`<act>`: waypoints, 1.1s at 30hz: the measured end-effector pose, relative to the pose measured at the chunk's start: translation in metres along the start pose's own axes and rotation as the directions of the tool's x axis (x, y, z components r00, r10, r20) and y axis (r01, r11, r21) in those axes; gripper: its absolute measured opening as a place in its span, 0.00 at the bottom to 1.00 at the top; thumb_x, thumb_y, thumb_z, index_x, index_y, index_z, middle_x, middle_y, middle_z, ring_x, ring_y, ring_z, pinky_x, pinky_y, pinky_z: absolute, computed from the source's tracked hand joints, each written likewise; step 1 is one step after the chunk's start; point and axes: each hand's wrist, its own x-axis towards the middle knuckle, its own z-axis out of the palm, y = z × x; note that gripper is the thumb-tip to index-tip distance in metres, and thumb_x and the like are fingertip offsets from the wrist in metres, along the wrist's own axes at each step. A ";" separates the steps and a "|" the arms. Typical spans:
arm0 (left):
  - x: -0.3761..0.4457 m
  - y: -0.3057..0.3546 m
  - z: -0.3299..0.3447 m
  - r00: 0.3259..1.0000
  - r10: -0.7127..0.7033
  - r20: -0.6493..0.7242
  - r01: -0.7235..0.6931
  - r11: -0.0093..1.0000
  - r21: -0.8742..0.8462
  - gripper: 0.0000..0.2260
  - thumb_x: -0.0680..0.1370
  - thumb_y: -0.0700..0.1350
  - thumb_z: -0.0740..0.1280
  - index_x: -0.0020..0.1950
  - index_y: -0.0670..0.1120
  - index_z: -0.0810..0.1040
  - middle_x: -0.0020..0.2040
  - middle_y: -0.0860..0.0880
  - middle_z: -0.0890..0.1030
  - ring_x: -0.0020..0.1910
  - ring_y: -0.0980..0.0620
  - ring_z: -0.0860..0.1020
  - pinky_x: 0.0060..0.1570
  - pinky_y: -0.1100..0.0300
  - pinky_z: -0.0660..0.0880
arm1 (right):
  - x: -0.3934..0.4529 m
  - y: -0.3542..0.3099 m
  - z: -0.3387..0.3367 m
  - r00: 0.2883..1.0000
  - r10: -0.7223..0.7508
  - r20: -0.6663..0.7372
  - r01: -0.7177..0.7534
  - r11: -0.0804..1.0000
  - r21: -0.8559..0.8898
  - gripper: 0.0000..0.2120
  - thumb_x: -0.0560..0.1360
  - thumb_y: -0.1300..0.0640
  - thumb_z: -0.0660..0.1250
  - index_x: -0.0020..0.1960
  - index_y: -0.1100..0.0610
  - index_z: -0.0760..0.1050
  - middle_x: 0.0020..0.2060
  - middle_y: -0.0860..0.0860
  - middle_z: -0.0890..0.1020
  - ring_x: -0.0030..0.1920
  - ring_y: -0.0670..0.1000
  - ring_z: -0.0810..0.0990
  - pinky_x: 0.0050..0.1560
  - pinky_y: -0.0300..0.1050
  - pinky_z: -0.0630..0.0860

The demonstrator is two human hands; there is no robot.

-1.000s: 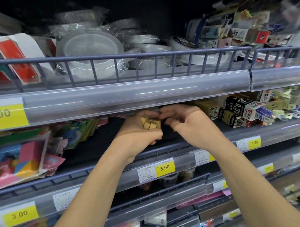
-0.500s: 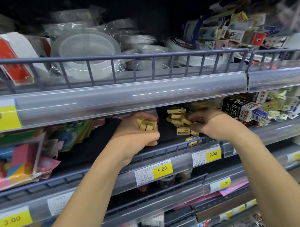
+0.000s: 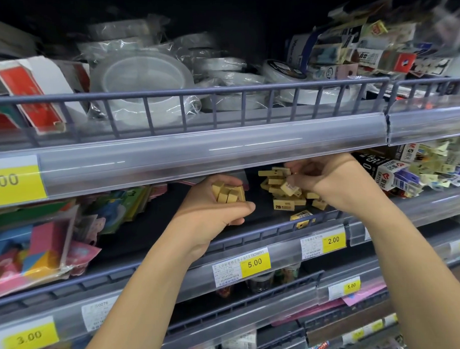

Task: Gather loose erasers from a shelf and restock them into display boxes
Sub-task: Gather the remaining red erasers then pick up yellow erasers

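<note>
Left hand [image 3: 219, 203]: fingers curled, cupping gathered erasers [image 3: 228, 192] as a store.
Right hand [image 3: 336, 181]: fingertips pinching one eraser from centre pile [image 3: 284, 190].

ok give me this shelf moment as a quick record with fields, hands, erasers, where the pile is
left hand: left hand grips a bundle of tan erasers, fingers curled round them
right hand: right hand pinches one eraser at the pile
loose pile: loose erasers on the middle shelf, right of the left hand
stray eraser: one lies at the shelf's front rail
price tags below: 5.00 tag, 2.00 tag
display boxes: not identifiable
</note>
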 end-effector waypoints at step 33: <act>0.000 -0.001 0.000 0.998 0.025 -0.059 -0.024 1.000 0.011 0.18 0.66 0.32 0.77 0.51 0.51 0.85 0.41 0.50 0.87 0.38 0.55 0.86 0.40 0.57 0.84 | 0.018 0.015 0.003 0.975 0.129 0.182 -0.028 0.881 -0.472 0.17 0.78 0.52 0.70 0.66 0.46 0.78 0.50 0.42 0.82 0.44 0.43 0.81 0.43 0.31 0.76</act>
